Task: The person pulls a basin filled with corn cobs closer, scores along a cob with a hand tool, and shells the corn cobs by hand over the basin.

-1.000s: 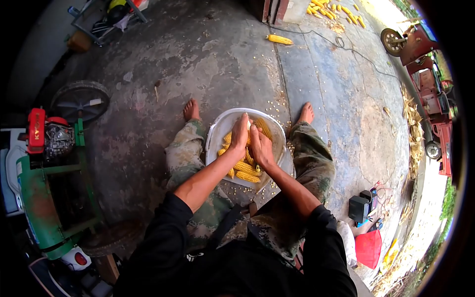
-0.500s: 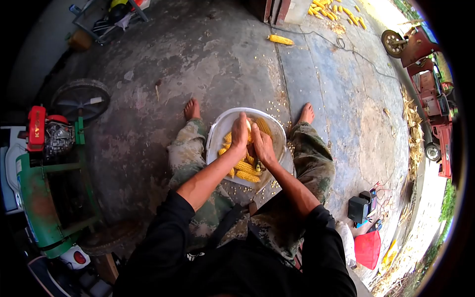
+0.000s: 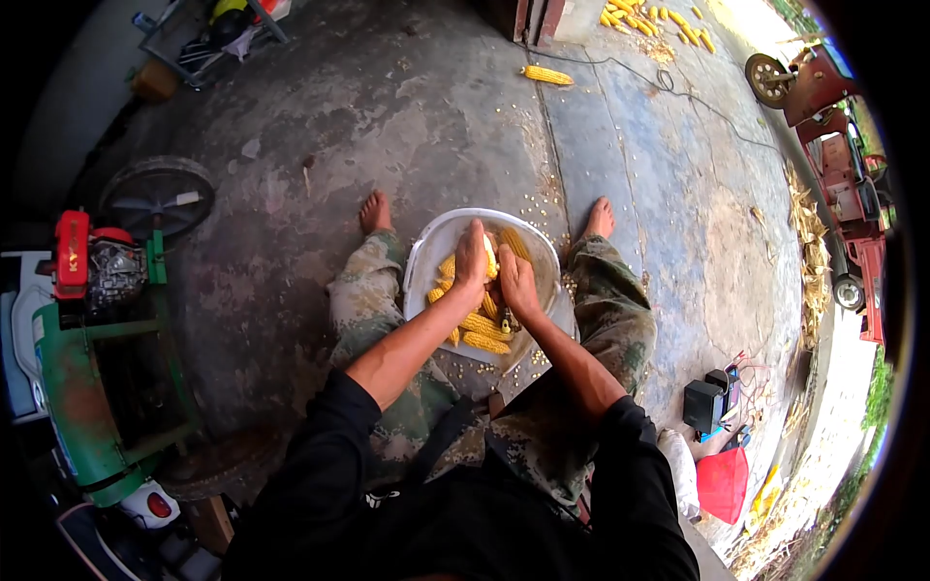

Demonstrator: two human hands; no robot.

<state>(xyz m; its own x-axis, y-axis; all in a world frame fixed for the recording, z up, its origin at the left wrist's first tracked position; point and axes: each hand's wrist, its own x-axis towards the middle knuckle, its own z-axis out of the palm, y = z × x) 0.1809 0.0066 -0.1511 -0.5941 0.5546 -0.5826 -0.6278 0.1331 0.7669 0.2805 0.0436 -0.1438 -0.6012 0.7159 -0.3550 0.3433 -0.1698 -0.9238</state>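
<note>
A white basin (image 3: 418,281) stands on the floor between my feet, with several yellow corn cobs (image 3: 484,329) in it. Over its middle, my left hand (image 3: 472,259) is wrapped against a partly stripped corn cob (image 3: 490,259), whose pale end shows between the hands. My right hand (image 3: 518,283) presses on the same cob from the other side, its thumb near the top. The undersides of both hands are hidden. Loose kernels lie on the floor around the basin.
A single cob (image 3: 547,75) lies on the floor ahead, and more cobs (image 3: 644,17) at the top. A green machine with a red engine (image 3: 71,255) is at the left. At the right are a black box (image 3: 702,405), a red bag (image 3: 722,484) and a red vehicle (image 3: 838,174).
My right hand has shifted slightly against the cob, and more of the cob shows between the hands. My left hand has barely moved.
</note>
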